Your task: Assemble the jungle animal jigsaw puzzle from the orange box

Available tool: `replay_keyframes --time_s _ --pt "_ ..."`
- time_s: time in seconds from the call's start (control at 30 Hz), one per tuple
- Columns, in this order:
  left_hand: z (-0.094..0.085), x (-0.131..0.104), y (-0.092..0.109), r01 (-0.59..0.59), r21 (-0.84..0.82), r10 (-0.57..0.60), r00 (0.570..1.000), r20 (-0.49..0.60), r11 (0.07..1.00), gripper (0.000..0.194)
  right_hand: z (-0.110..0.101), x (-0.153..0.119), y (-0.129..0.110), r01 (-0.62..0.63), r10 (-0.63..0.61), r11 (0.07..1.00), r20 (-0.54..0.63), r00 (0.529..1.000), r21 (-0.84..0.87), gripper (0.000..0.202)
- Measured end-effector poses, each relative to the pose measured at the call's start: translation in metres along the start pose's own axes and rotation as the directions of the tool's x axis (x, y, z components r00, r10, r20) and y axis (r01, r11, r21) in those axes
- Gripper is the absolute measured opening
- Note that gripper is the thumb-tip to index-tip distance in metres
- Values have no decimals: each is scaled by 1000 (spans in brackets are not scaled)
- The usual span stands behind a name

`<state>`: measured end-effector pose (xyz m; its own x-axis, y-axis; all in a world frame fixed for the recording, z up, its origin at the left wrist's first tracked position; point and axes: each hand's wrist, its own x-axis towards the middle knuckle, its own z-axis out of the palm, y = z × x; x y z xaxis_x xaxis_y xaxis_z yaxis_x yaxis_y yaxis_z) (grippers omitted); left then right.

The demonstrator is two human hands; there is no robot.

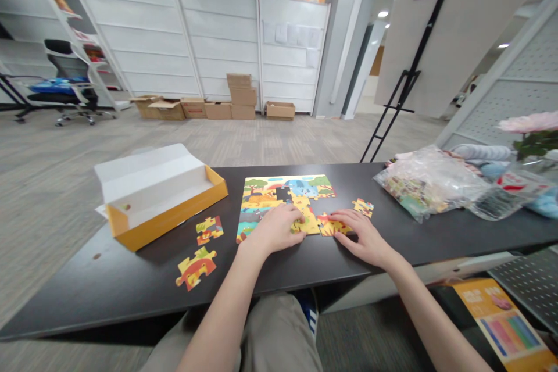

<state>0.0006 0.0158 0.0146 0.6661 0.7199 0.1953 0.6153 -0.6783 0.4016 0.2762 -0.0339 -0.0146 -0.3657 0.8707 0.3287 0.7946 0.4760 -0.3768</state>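
A partly joined jigsaw puzzle [257, 200] with a cartoon animal picture lies on the dark table, with a gap showing the tabletop near its upper middle. My left hand [276, 228] rests on its lower part, fingers bent and thumb apart. Just right of the puzzle, my right hand [360, 235] has fingers and thumb on a yellow and red puzzle piece [325, 225], partly hidden under them. This piece lies close to the puzzle's right edge; whether they interlock I cannot tell. Another loose piece [363, 207] sits beyond my right hand.
Two more pieces, an upper one [210, 230] and a lower one [197, 268], lie on the left beside an open yellow box [170, 218]. Clear plastic bags [436, 180] and a pink flower [529, 122] occupy the right end. A black easel [407, 78] stands behind the table.
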Motion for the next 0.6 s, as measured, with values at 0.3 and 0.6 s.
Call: replay_keyframes --time_s 0.3,0.6 --pt "-4 -1 4 24 63 -26 999 30 998 22 0 0 -1 1 -1 1000 -10 1000 14 36" --pt "6 -3 7 -22 154 26 999 -23 988 27 1 1 0 -4 4 1000 -8 1000 -13 35"
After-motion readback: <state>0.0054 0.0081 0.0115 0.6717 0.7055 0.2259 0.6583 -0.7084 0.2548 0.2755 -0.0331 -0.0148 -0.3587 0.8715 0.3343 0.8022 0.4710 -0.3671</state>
